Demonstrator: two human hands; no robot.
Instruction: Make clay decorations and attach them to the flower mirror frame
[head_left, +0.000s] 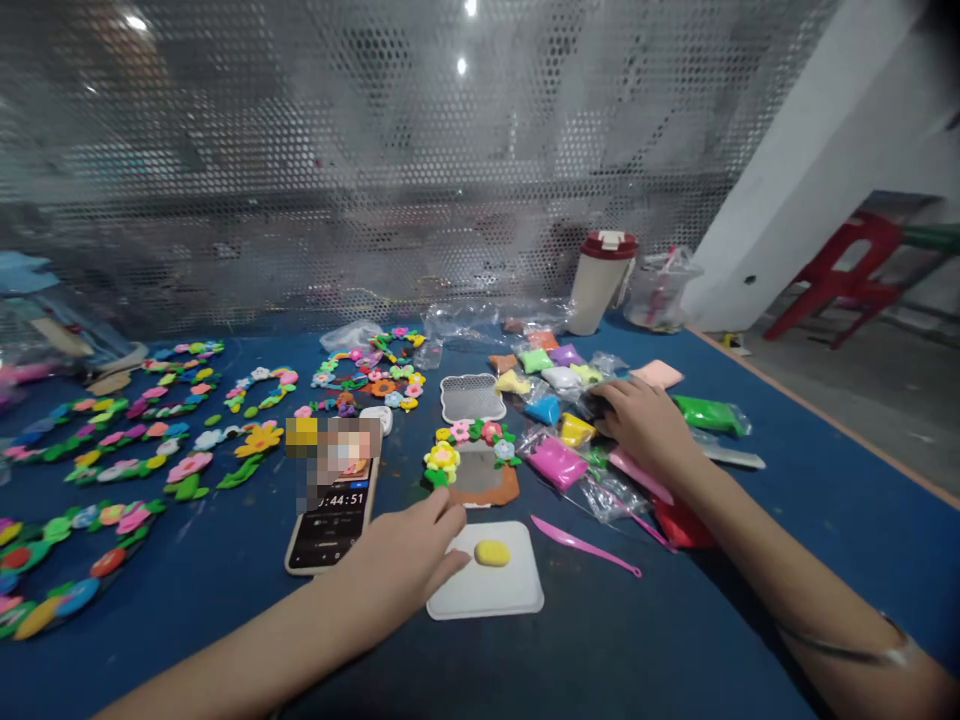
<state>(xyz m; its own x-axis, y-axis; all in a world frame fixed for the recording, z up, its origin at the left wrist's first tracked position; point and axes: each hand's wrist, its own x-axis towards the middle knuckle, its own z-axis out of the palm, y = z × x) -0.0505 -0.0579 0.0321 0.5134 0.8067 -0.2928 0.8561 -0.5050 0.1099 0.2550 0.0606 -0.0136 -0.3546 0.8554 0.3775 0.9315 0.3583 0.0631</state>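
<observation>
My left hand point(412, 545) is open, thumb and fingers apart, over the left edge of a white tray point(480, 600). On that tray lies a smooth yellow lump of clay point(492, 553), just right of my thumb and not touched by it. Beyond my left fingertips is a small frame point(487, 495) with a brown lower edge and clay flowers along its top. My right hand point(649, 430) reaches over a pile of bagged coloured clay, fingers apart; whether its fingertips touch a bag is hard to see. A pink bag point(557, 463) and a yellow bag point(577, 430) lie beside it.
A pink plastic knife point(585, 545) lies right of the tray. Left of it rests a phone point(330, 530) showing a timer. Several flower-trimmed frames point(135, 520) cover the left side. A white tumbler point(598, 285) and plastic cup point(660, 290) stand behind, before a perforated metal panel point(360, 160).
</observation>
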